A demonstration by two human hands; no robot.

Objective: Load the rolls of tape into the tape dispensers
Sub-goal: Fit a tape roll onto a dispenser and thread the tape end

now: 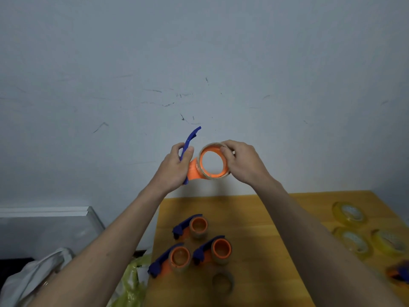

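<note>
High above the table, at the centre of the head view and in front of the scuffed grey wall (199,63), an orange and blue tape dispenser (193,168) is held in the air with a roll of clear tape (213,161) seated around its orange drum. The left hand (177,166) grips the blue handle, fingers and thumb curled tightly round it; the handle's tip pokes out towards 12 o'clock. At 3 o'clock of that hand, the right hand (242,162) pinches the roll's upper right rim, thumb on the near face, the other fingers wrapped behind it. Nothing stands between the camera and the roll; through its open core the wall shows.

Below, at 6 o'clock of the held dispenser, the wooden table (265,218) carries three more loaded dispensers between the two forearms: one farther back (191,227), one near left (170,260) and one near right (213,249), the near pair just beside each other. At 6 o'clock of the near right one lies a loose, dull roll (223,282), blurred. Towards 4 o'clock, near the table's right edge, lie three yellowish rolls of tape: one farther back (349,214) and two nearer (354,240) (390,241). A blue and orange dispenser (399,273) is cut off by the frame edge at the right.

Off the table at 7 o'clock sit a yellow-green plastic bag (130,282) and a white bag (33,278), with a grey glass-topped surface (44,229) behind them.
</note>
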